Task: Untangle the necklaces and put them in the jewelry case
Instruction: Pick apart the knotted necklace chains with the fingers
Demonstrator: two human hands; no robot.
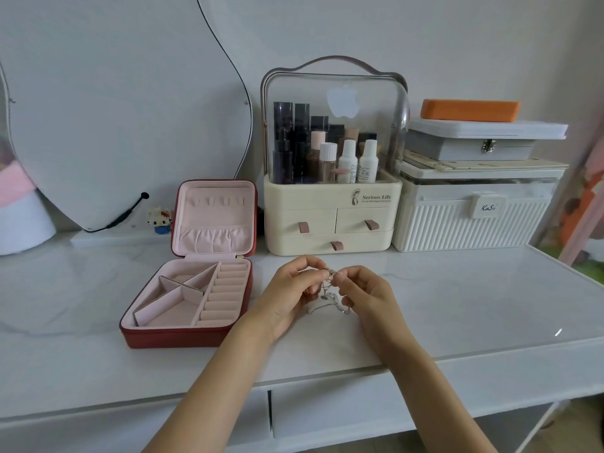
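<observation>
Silver thin-chain necklaces (pixel 330 291) pinched at the knot between left hand (pixel 291 297) and right hand (pixel 362 294), fingertips curled tight, tails dangling above white table (pixel 457 305). Best teased apart gently, never yanked. Open red pink-lined jewelry case (pixel 191 305) waiting at nine o'clock.

The jewelry case (pixel 186 302) (lid up) lies left of both hands' necklaces (pixel 330 291).
</observation>
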